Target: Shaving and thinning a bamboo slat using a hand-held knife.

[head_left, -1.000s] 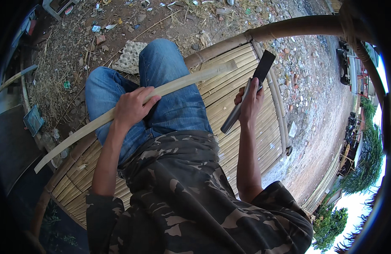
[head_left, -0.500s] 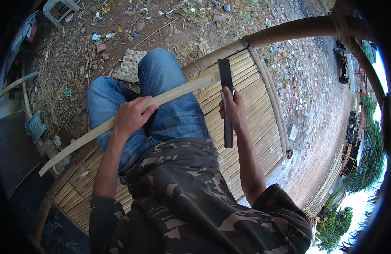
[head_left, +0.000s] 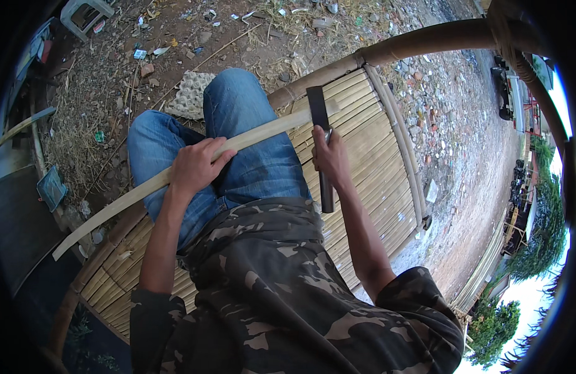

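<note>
A long, pale bamboo strip [head_left: 123, 204] lies slantwise over my thighs, its low end reaching out to the left. My left hand [head_left: 194, 167] is closed on it above the lap, thumb along the near side. My right hand [head_left: 331, 159] grips the handle of a knife [head_left: 318, 106] with a dark, broad, blunt-ended blade. That blade crosses the strip near its right end, pointing away from me and tilted a little left. Whether its edge bites into the strip cannot be made out. The dark round handle sticks out below my fist.
I sit on a bamboo slat platform [head_left: 369, 162] edged by a thick bamboo pole [head_left: 425, 50]. Beyond my knees, a grey egg-tray-like piece [head_left: 191, 93] lies on littered ground. A plastic stool [head_left: 85, 15] stands far left; a vehicle [head_left: 506, 90] is at far right.
My right hand has moved left with the knife, and the blade now leans left along the strip. My left hand stays closed on the strip, which has shifted slightly left.
</note>
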### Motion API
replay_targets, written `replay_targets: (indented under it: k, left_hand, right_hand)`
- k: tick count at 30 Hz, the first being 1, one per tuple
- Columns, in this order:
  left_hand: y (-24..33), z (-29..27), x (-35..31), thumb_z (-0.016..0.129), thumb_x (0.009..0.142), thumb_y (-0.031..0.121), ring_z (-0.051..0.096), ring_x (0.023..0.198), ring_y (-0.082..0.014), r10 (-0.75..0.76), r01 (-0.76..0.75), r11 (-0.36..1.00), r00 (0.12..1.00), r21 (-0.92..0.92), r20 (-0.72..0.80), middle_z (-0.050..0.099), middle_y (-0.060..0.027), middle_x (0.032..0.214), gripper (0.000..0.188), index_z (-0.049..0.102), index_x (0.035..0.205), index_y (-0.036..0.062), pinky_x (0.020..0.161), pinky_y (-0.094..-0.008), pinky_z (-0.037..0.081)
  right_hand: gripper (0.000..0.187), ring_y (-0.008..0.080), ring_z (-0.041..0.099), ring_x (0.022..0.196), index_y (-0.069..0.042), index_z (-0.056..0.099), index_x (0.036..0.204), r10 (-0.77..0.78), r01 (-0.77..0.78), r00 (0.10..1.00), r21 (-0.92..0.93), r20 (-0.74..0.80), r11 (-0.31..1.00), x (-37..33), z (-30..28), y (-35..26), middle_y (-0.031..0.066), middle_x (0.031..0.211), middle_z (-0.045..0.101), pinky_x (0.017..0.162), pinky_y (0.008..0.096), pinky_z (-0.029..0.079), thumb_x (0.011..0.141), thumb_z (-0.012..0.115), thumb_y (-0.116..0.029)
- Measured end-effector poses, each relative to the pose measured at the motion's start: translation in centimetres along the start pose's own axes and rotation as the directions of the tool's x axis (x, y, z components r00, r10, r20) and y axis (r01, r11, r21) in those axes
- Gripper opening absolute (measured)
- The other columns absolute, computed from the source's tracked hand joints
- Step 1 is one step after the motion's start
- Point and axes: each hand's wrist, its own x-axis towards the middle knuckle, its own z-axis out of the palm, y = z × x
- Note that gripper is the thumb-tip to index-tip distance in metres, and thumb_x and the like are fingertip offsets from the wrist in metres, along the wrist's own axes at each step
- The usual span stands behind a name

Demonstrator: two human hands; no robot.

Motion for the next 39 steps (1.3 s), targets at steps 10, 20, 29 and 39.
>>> replay_targets:
  k: [10,20,29,39]
  left_hand:
    - [-0.7,0.7,0.0,0.062,0.091,0.041,0.068,0.07,-0.0321,0.084,-0.081,0.996,0.993,0.04,-0.088,0.069,-0.0121,0.086,0.04,0.068,0.101,0.0029,0.061,-0.0397,0.055]
    - [-0.5,0.1,-0.1,0.063,0.09,0.04,0.068,0.081,-0.034,-0.024,0.024,0.999,1.0,0.028,0.014,0.07,-0.0161,0.095,0.042,0.068,0.102,0.0001,0.069,-0.0399,0.055]
    - [-0.8,0.2,-0.1,0.063,0.09,0.042,0.068,0.077,-0.0329,0.022,-0.021,0.999,0.999,0.029,-0.042,0.07,-0.0143,0.092,0.042,0.069,0.102,0.0017,0.066,-0.04,0.055]
    - [-0.6,0.7,0.3,0.062,0.091,0.041,0.068,0.071,-0.0312,0.053,-0.051,0.998,0.998,0.031,-0.046,0.07,-0.0124,0.086,0.04,0.068,0.101,0.0034,0.061,-0.0398,0.055]
  right_hand:
    - [0.04,0.0111,0.051,0.043,-0.004,0.049,0.087,0.107,-0.119,0.99,0.144,0.088,0.982,-1.7,0.3,-3.1,0.0016,0.056,0.048,0.04,0.0277,0.042,0.099,0.049,-0.042]
    - [0.042,0.0142,0.051,0.041,0.0,0.053,0.093,0.112,-0.146,0.976,0.182,0.186,0.972,-1.8,0.2,-3.1,0.0035,0.054,0.05,0.043,0.0302,0.043,0.098,0.05,-0.041]
    - [0.041,0.0144,0.053,0.044,0.001,0.053,0.093,0.146,-0.163,0.983,0.168,0.111,0.972,-1.4,-1.3,-2.0,0.0067,0.057,0.052,0.041,0.0312,0.043,0.098,0.05,-0.04]
    - [0.041,0.0151,0.053,0.043,0.0,0.052,0.09,0.147,-0.142,0.989,0.195,-0.014,0.971,-1.1,-0.6,-1.6,0.006,0.055,0.052,0.04,0.0303,0.042,0.098,0.05,-0.04]
